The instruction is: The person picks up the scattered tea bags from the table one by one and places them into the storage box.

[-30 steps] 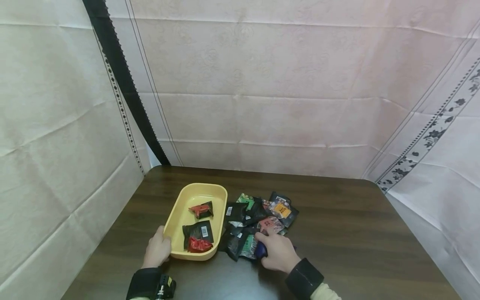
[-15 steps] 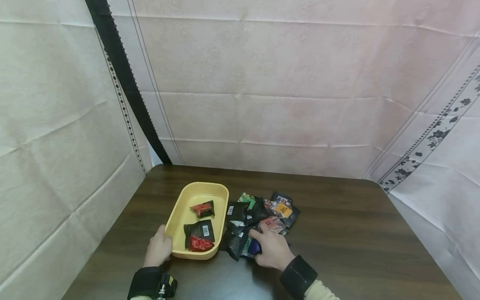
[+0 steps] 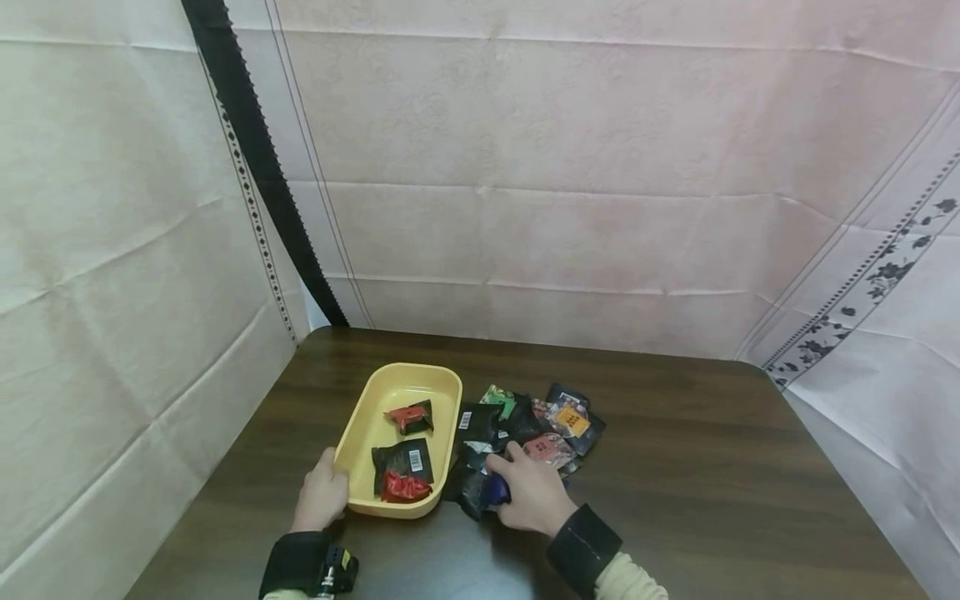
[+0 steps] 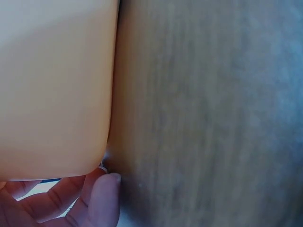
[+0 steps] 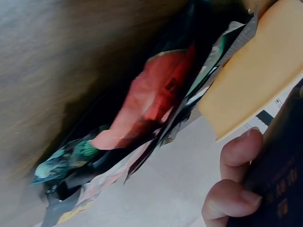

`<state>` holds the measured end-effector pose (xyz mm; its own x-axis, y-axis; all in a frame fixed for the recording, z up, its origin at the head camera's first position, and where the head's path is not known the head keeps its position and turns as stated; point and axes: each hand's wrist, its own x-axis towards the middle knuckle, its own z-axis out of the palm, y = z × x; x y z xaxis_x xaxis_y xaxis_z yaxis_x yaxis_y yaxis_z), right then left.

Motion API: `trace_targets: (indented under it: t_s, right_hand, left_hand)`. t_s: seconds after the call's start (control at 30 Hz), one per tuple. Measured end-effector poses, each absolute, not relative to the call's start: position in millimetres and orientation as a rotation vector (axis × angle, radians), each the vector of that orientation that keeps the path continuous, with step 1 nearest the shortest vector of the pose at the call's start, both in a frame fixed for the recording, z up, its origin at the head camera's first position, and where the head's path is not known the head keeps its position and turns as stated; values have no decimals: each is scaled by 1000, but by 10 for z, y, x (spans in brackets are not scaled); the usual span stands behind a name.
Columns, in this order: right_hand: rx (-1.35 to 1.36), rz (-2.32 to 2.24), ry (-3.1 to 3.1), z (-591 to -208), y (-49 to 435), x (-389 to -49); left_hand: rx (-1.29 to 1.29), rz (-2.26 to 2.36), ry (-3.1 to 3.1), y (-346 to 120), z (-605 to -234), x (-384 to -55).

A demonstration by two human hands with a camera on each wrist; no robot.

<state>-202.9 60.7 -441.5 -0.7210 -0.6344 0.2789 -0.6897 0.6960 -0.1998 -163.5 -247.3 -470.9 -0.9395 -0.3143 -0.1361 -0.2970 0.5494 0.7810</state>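
A yellow plastic tray [image 3: 390,510] stands on the table, holding a small black-and-red packet [image 3: 409,417] and a black packet [image 3: 397,460] with a barcode and a red part. My left hand [image 3: 321,493] grips the tray's near left side; in the left wrist view its fingertips [image 4: 105,194] curl at the tray's corner. Between the thumb and fingers of my right hand [image 3: 534,493] is a dark blue packet [image 3: 497,490], seen in the right wrist view as a dark packet [image 5: 279,189] with faint lettering. That hand is over the near end of a packet pile, right of the tray.
Several black, green, pink and orange-labelled packets [image 3: 551,425] lie overlapping beside the tray's right wall. The brown wooden table [image 3: 712,467] spreads to the right and front. Pale patterned cloth [image 3: 525,208] hangs behind and at both sides.
My right hand has moved left with the blue packet, closer to the tray. The left hand stays at the tray's side, and the view has shifted slightly.
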Motion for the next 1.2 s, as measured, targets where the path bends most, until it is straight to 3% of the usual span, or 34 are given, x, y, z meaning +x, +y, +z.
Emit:
trace_targets:
  t_s: [1.2]
  right_hand:
    - [1196, 438, -2765, -4180, -93, -2125]
  left_hand:
    - [558, -1399, -2720, -2463, -4727, -1627]
